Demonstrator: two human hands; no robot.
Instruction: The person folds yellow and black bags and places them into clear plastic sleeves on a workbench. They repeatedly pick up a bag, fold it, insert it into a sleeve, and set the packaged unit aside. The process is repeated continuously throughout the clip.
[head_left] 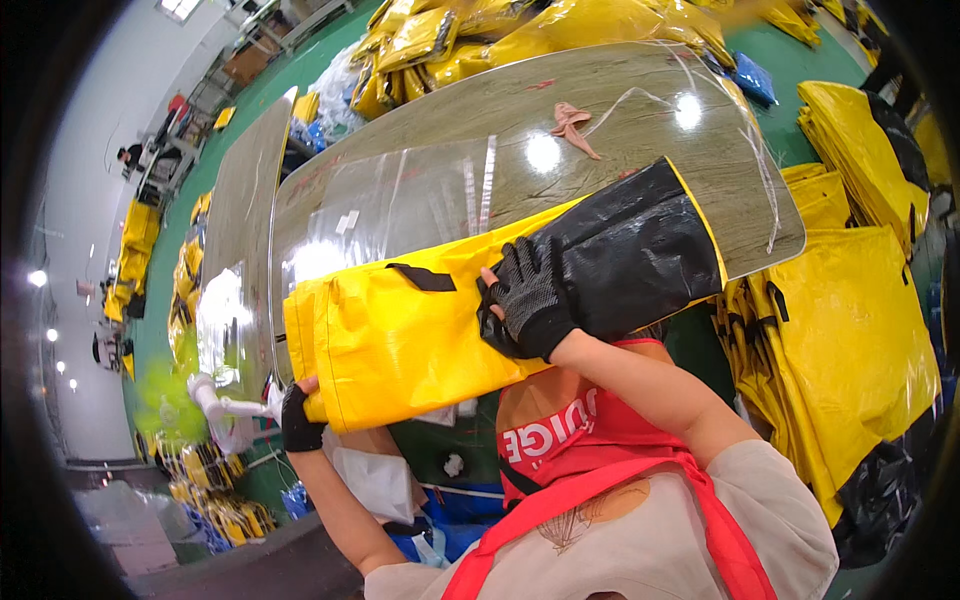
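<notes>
A long folded piece of yellow coated fabric (400, 350) with a black end section (635, 250) lies across the near edge of the table, partly overhanging it. A short black strap (422, 277) shows on its top side. My left hand (302, 418), in a black fingertipless glove, is closed on its left end, with the thumb on the edge and the other fingers mostly hidden. Flat on the middle, where yellow meets black, rests my right hand (527, 298). It wears a black dotted glove, and its fingers are spread.
Clear plastic bags (400, 195) lie on the wood-patterned table (650, 110) beyond the fabric, near a crumpled pinkish cloth (572, 128). Folded yellow pieces (840, 330) are stacked at the right, with more (420, 45) behind. A white-stemmed fan (210, 400) stands at the left.
</notes>
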